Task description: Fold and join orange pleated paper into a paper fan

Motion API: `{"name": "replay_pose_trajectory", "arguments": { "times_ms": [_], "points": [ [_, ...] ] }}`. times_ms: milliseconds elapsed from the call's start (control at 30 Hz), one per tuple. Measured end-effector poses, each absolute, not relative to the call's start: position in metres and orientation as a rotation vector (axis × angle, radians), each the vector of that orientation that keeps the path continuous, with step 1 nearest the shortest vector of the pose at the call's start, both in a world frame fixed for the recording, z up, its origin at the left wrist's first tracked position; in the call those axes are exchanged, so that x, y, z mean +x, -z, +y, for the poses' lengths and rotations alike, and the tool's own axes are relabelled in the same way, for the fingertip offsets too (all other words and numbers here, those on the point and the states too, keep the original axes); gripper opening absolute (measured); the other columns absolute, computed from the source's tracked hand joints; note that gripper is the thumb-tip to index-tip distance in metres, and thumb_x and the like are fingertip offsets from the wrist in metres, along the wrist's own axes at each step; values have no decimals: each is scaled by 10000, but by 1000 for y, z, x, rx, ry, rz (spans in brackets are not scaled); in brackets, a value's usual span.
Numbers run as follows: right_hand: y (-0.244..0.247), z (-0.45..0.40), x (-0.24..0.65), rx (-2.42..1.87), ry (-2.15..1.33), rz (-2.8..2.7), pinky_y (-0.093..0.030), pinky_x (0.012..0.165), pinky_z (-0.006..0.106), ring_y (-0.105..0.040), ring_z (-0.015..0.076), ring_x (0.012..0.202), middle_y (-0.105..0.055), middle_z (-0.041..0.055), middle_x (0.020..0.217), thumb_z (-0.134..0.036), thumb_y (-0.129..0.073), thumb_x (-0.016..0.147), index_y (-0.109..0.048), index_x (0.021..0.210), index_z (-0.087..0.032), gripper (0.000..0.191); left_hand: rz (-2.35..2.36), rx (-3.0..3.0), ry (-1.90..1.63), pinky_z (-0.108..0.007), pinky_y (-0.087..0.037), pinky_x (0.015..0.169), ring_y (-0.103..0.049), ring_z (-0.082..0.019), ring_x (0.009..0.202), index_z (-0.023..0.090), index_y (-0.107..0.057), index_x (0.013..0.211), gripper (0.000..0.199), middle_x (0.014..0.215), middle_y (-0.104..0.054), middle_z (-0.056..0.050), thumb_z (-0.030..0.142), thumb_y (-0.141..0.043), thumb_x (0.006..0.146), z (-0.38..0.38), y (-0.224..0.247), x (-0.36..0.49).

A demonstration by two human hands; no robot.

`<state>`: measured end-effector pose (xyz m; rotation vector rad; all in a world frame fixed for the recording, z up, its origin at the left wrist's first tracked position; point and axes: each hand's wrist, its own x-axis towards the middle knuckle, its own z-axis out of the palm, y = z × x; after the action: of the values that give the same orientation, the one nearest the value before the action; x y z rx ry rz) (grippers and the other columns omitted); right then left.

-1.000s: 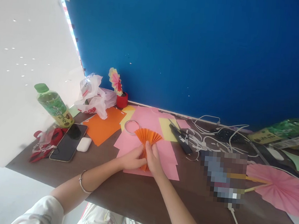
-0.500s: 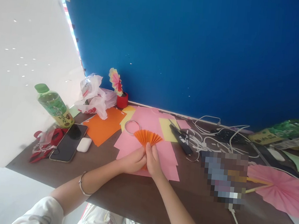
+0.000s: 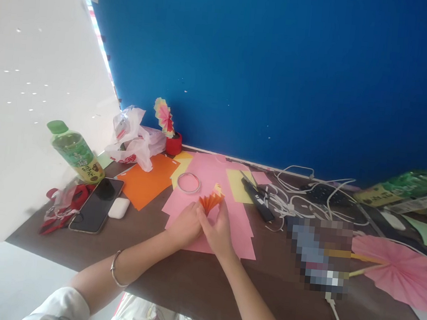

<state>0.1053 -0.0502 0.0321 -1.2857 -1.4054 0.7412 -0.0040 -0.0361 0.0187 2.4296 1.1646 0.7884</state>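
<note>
The pleated orange paper (image 3: 208, 203) is at the centre of the frame, slightly below the middle, its folds spread in a small fan above your hands. Your left hand (image 3: 187, 223) is curled closed on its lower end, which the fingers hide. Your right hand (image 3: 220, 230) clamps it too, thumb in front and fingers at the right edge. The two hands meet there, over overlapping pink sheets (image 3: 240, 229).

Just beyond your left hand a thin ring (image 3: 188, 192) lies on the pink paper; yellow paper (image 3: 240, 188) shows right of centre, with a black-handled tool (image 3: 257, 202) partly over it. Left of centre you have orange sheets (image 3: 144, 183), a white case (image 3: 118, 208) and a phone (image 3: 98, 205), with a green-capped bottle (image 3: 76, 152) behind them.

A red pot (image 3: 173, 145) with a pleated yellow-and-pink piece (image 3: 164, 117) stands near the blue wall (image 3: 262, 74). Toward the right are tangled white cables (image 3: 290, 205), and at the right edge a large pink pleated fan (image 3: 403, 276).
</note>
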Motion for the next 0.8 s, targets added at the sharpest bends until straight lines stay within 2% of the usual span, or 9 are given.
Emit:
{"name": "replay_pose_trajectory", "arguments": {
  "times_ms": [133,300,367,400,500,600,733,800],
  "points": [
    [-33,-49,107,-1208,-826,-1318,-435,902,416,-570,219,986,-616,66,1030,-349,-609,755,-531,1061,-215,343,1440,2595,-735,-340,-469,638,-550,-232,863,81,-187,1354,518,1040,-522,-179,55,-256,841,-39,-7,-2],
    [-31,-38,123,-1029,-1088,-1119,-436,921,428,-587,236,1015,-656,81,1033,-338,-655,733,-598,982,-207,288,1215,2164,-989,-401,-453,810,-510,-259,1036,146,-64,1404,637,1170,-485,-182,278,-393,875,-41,-17,-7],
    [-29,-33,129,-932,-1174,-1017,-437,923,439,-591,242,1020,-665,78,1025,-362,-665,726,-613,961,-213,283,1042,1877,-989,-375,-444,858,-508,-235,1066,183,-140,1396,626,1205,-494,-150,342,-432,866,-37,-21,-11],
    [-28,-31,132,-880,-1215,-974,-436,926,440,-589,241,1025,-665,71,1027,-375,-666,725,-619,954,-222,279,970,1770,-955,-364,-441,865,-523,-224,1048,190,-240,1366,566,1178,-523,-130,357,-440,863,-35,-21,-12],
    [-27,-26,137,-752,-1331,-917,-423,950,430,-577,222,1050,-662,38,1040,-389,-661,732,-632,939,-257,247,855,1619,-913,-350,-442,851,-564,-211,948,166,-552,1106,355,1011,-601,-91,378,-506,824,-26,-22,-14],
    [-26,-24,143,-710,-1385,-907,-400,983,412,-565,201,1065,-657,11,1044,-373,-687,710,-639,927,-278,242,876,1514,-1032,-339,-448,830,-570,-199,902,156,-617,947,261,935,-617,-76,342,-590,767,-22,-24,-15],
    [-25,-20,154,-747,-1372,-884,-387,999,417,-584,198,1024,-670,-7,969,-345,-748,637,-636,910,-286,302,945,1360,-1117,-335,-458,821,-580,-201,911,167,-653,944,300,946,-647,-73,313,-680,683,-20,-24,-15],
    [-26,-18,158,-772,-1367,-907,-385,1003,417,-581,203,1030,-668,-3,980,-340,-754,627,-628,940,-288,342,996,1309,-1142,-333,-459,821,-588,-198,886,170,-672,941,322,876,-663,-62,314,-703,656,-18,-21,-16]
  ]
}}
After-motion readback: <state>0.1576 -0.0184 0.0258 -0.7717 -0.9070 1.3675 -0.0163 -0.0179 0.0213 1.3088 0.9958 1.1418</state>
